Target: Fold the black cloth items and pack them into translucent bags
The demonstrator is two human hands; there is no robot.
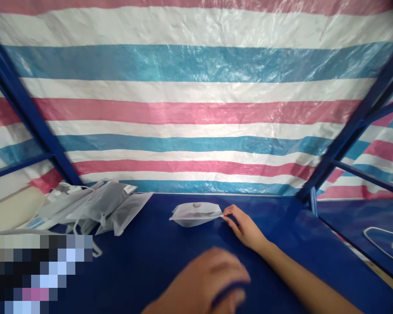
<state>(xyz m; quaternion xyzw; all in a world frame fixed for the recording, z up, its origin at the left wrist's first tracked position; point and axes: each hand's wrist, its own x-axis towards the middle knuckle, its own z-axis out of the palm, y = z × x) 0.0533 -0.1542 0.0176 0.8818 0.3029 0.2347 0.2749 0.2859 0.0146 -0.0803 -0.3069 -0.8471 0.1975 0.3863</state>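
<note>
A frosted, translucent bag (196,214) with a small dark round mark rests on the blue table (134,266), near its far edge. My right hand (245,229) pinches the bag's right corner between thumb and fingers. Closer to the camera, my left hand (212,279) is above the table, blurred, with its fingers curled and a gap between thumb and fingers. Nothing shows in that gap except the blue of the table. The left hand is apart from the bag.
Several frosted bags (108,207) with grey contents lie piled at the left. Blue metal posts stand left (36,117) and right (353,122), before a striped plastic sheet (196,113). A white cable (376,229) lies at the far right.
</note>
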